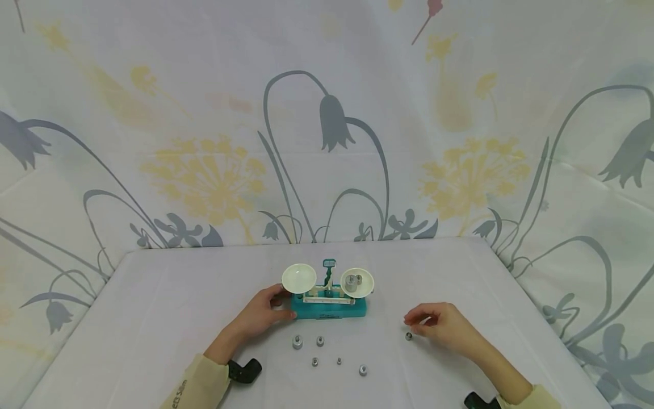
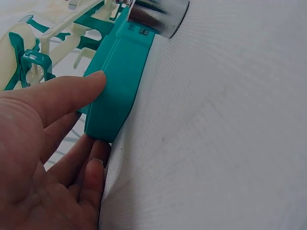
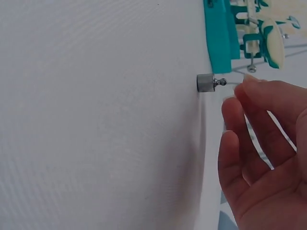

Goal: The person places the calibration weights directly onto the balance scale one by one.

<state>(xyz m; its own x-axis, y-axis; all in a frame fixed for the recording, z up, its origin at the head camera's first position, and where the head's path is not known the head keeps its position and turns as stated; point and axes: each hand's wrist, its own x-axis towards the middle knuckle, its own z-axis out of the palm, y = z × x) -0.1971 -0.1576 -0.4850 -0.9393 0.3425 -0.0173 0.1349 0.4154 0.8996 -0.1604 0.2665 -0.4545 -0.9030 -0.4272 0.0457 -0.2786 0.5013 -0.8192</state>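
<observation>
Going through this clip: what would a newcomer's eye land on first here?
Probably the teal balance scale at the middle of the white table, with two metal weights in its right pan and the left hand holding its left end. Next, the right hand, poised beside a lone weight to the right. Behind, large grey and yellow flowers pattern the backdrop.

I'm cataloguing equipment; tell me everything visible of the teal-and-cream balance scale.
The teal-and-cream, seemingly plastic balance scale stands upright on a white cloth. A teal rectangular base carries a central upright and a pale bar. The left round cream pan is empty; the right pan, holding two silvery metal weights, looks lower. The person's left grip holds the base's left end.
</observation>
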